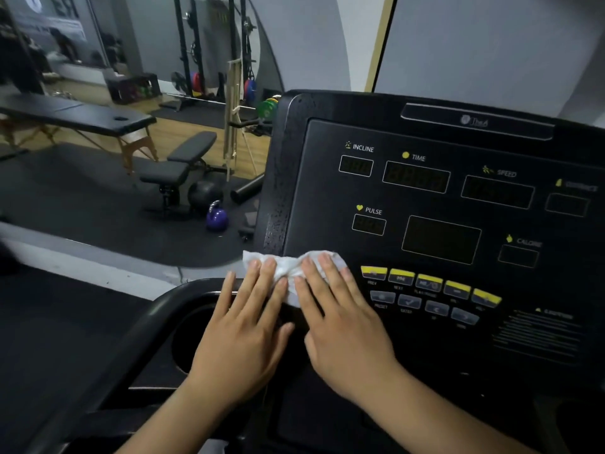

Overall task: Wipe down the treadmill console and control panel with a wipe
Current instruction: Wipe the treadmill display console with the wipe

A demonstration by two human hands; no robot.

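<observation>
**Item 1: console** [320, 191]. Black treadmill face, tilted back toward the viewer; the landmark for all entries below. The readout windows [415, 176] in its upper half are dark, so the unit appears to be off, which would make it safe to press on while cleaning.

**Item 2: wipe** [289, 267]. White and crumpled, lying on the console's lower left corner. Its far edge just overlaps the console's left border.

**Item 3: left hand** [242, 329]. Laid flat on the wipe's left part, fingers straight and spread, nothing gripped. Judged to be pressing the wipe down so it stays in contact with the surface.

**Item 4: right hand** [340, 322]. Laid flat on the wipe's right part, fingers straight, palm resting on the console's lower face. Two flat hands cover more area per stroke than a pinch would.

**Item 5: control panel** [429, 281]. A yellow key row and a grey key row on the console's lower middle, just right of the wipe and not touched by it. Judged not yet wiped, so the task appears to be at an early stage.

**Item 6: cup recess** [193, 335]. A round well in the moulding off the console's lower left, partly under the left hand.

**Item 7: kettlebell** [217, 217]. Purple, on the floor well beyond the console's left edge.
</observation>
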